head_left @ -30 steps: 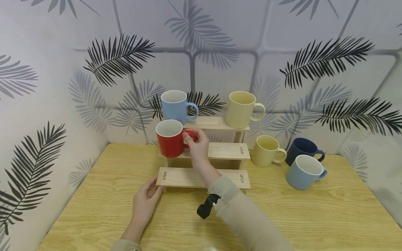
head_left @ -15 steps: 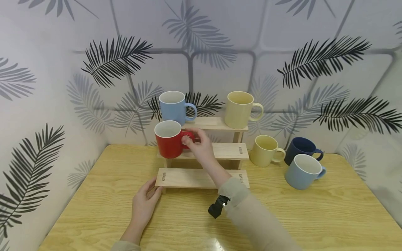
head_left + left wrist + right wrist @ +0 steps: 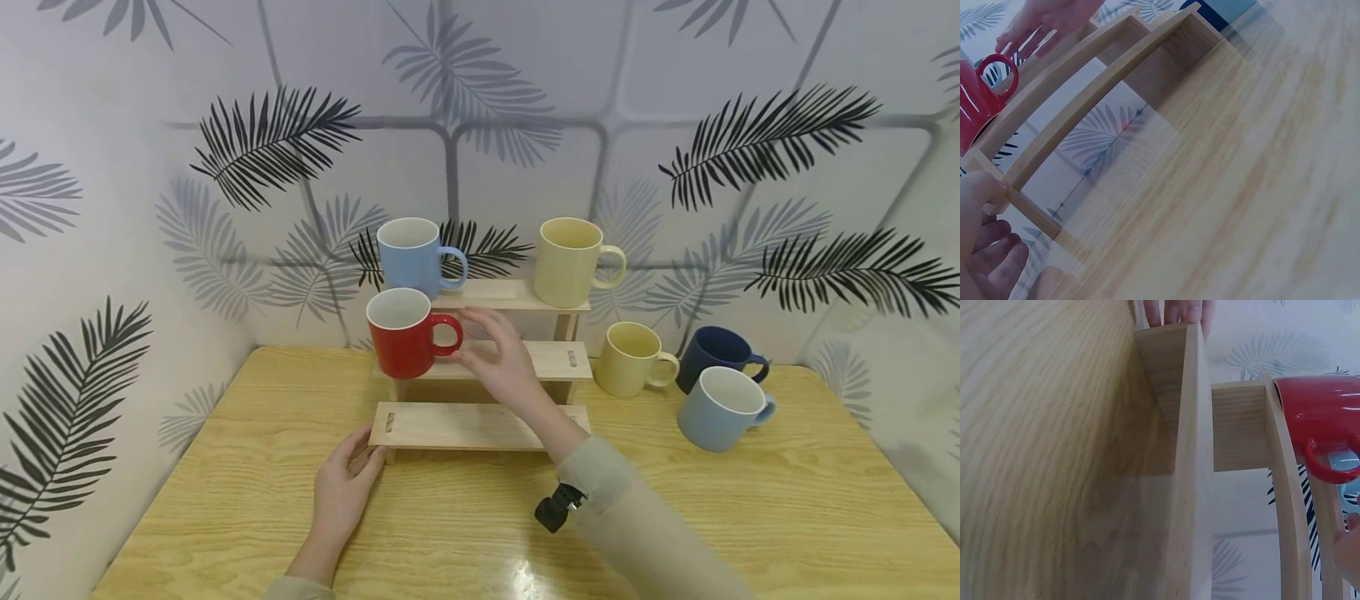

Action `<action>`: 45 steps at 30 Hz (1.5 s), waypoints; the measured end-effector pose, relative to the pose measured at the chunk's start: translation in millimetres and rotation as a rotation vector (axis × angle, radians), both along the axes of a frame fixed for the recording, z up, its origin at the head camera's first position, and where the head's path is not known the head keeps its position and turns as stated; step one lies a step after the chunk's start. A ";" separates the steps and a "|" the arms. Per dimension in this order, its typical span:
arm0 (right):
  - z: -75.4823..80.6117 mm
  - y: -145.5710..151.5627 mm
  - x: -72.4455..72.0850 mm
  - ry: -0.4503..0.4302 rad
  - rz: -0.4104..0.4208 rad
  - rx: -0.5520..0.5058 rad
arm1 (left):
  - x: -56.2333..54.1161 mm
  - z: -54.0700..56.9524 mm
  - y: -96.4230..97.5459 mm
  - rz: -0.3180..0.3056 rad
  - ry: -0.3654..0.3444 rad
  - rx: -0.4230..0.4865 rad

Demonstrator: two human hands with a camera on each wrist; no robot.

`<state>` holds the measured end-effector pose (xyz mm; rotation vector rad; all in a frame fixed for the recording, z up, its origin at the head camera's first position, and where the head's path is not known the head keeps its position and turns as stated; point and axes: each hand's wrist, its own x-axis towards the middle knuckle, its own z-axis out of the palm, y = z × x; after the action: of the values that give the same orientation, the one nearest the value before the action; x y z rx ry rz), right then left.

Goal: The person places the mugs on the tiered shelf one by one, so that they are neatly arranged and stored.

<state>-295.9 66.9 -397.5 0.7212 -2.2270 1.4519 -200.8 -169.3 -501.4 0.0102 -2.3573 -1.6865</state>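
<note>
A red mug [image 3: 405, 342] with a white inside stands at the left end of the middle step of a three-step wooden rack [image 3: 457, 425]. Its handle points right. My right hand [image 3: 502, 362] is just right of that handle, fingers spread and apart from it, holding nothing. In the left wrist view, too, a gap shows between the red mug [image 3: 979, 100] and the right hand [image 3: 1050, 25]. My left hand [image 3: 347, 483] touches the left front corner of the lowest step. In the left wrist view the thumb of the left hand [image 3: 985, 231] rests against the rack's end, the other fingers loosely bent below.
On the top step stand a light blue mug [image 3: 411, 258] at left and a yellow mug [image 3: 568, 262] at right. Right of the rack, a yellow mug [image 3: 628, 358], a dark blue mug [image 3: 716, 354] and a light blue mug [image 3: 720, 408] sit on the wooden table [image 3: 675, 500].
My right hand has let go of the red mug's handle and drawn back to the right. The red mug stays on the middle step, and the left hand keeps its place at the rack.
</note>
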 end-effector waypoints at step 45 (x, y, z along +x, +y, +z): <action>-42.8 163.0 63.0 0.320 -0.245 0.298 | -0.2 -0.5 -0.8 -0.001 -0.011 -0.003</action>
<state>-232.8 229.9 -440.3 0.6859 -2.2044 0.8349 -201.1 -170.1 -501.9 0.0173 -2.3679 -1.6877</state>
